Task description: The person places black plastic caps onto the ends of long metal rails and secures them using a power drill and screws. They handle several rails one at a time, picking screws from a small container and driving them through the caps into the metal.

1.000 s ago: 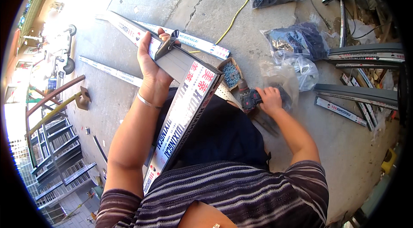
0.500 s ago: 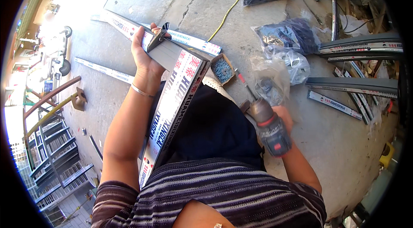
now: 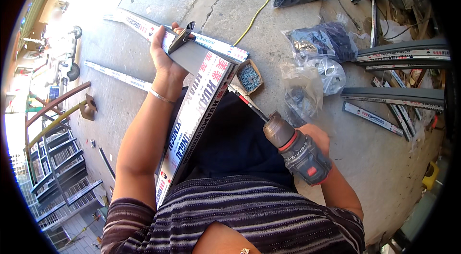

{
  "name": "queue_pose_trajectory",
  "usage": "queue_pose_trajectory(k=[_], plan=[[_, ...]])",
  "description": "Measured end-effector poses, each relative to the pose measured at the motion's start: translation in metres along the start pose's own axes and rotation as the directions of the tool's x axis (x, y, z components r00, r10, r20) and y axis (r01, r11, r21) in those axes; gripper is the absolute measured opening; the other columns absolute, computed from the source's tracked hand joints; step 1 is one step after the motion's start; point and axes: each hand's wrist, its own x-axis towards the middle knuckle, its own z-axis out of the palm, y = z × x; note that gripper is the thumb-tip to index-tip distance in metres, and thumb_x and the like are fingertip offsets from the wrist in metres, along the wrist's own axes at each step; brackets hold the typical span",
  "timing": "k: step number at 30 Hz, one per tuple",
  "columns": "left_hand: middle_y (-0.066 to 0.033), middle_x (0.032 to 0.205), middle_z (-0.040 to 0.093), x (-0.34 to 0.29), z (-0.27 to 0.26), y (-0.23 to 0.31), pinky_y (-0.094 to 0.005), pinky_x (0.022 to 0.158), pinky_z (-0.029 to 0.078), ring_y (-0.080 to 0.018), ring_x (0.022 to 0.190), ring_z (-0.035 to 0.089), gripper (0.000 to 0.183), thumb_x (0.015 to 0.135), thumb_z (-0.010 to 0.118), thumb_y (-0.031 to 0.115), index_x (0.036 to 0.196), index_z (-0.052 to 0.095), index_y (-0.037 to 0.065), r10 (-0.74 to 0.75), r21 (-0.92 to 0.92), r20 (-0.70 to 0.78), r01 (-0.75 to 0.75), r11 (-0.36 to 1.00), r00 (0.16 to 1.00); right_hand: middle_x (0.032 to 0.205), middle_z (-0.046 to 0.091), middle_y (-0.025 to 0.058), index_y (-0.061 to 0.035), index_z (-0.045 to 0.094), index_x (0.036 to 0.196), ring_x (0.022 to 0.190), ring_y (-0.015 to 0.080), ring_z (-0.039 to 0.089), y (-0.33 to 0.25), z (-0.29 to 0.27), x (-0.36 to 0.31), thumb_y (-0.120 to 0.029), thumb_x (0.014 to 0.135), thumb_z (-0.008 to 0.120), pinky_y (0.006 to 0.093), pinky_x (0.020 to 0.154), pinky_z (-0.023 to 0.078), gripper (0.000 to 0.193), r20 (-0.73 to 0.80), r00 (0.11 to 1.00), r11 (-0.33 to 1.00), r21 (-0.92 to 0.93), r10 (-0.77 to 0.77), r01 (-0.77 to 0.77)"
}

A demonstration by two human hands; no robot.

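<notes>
My left hand [image 3: 165,59] is closed around a grey metal profile [image 3: 194,57] with printed film on its side. A dark bracket-like piece [image 3: 180,39] sits at my fingers on that profile. It meets a second film-covered profile [image 3: 192,115] at a corner, and this one runs back across my lap towards my torso. In my right hand [image 3: 316,139] is a cordless drill [image 3: 300,151] with a long bit [image 3: 249,104]. The bit points up and left, its tip close to the corner. My right fingers are partly hidden behind the drill.
Beyond the corner stands an open cardboard box of bluish screws [image 3: 249,77]. Plastic bags of dark parts [image 3: 321,40] lie on the concrete at right, beside stacked profiles [image 3: 398,93]. A yellow cord [image 3: 249,26] crosses the floor. Metal racks [image 3: 57,167] stand at left.
The drill has swung left, bringing its bit from over the floor beside the screw box to near the frame corner. My left hand and the profiles have shifted slightly right.
</notes>
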Motion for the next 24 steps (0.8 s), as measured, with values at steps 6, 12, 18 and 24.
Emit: queue_pose_trajectory(k=[6,12,18,24], plan=[[-0.0076,0.078,0.059,-0.001,0.002,-0.003,-0.0385,0.075,0.051,-0.0200,0.072,0.060,0.028,0.088,0.058,0.025,0.102,0.053,0.001,0.009,0.021,-0.010,-0.009,1.000,1.000,0.079,0.067,0.0092,-0.0005,0.065,0.096,0.066,0.0247,0.063,-0.017,-0.004,0.015,-0.014,0.066,0.074,0.0325,0.061,0.048,0.034,-0.036,0.999,0.999,0.036,-0.005,0.006],[-0.0095,0.082,0.057,-0.004,0.007,-0.004,-0.0346,0.070,0.052,-0.0256,0.075,0.055,0.028,0.088,0.057,0.025,0.094,0.059,-0.002,0.007,-0.021,-0.028,-0.008,1.000,1.000,0.079,0.066,0.0103,0.0001,0.064,0.097,0.067,0.0261,0.064,-0.051,-0.018,0.031,-0.013,0.068,0.074,0.0336,0.062,0.049,0.034,0.012,0.965,0.947,0.187,0.263,-0.261],[-0.0095,0.082,0.058,-0.009,0.012,-0.005,-0.0351,0.071,0.052,-0.0239,0.073,0.056,0.027,0.088,0.056,0.025,0.094,0.058,-0.002,0.005,-0.057,-0.029,-0.007,0.998,1.000,0.089,0.068,0.0027,-0.0044,0.064,0.104,0.079,0.0182,0.066,-0.063,-0.022,0.032,-0.022,0.079,0.072,0.0346,0.070,0.055,0.032,0.069,0.995,0.989,-0.130,0.072,-0.062],[-0.0073,0.074,0.058,-0.014,0.018,-0.015,-0.0365,0.073,0.051,-0.0204,0.068,0.058,0.025,0.090,0.054,0.024,0.097,0.055,-0.001,0.021,-0.030,-0.058,-0.023,0.999,0.998,0.091,0.068,0.0043,-0.0035,0.062,0.109,0.079,0.0190,0.068,-0.058,-0.017,0.031,-0.022,0.084,0.066,0.0349,0.072,0.057,0.031,0.133,0.966,0.909,0.330,0.222,-0.254]])
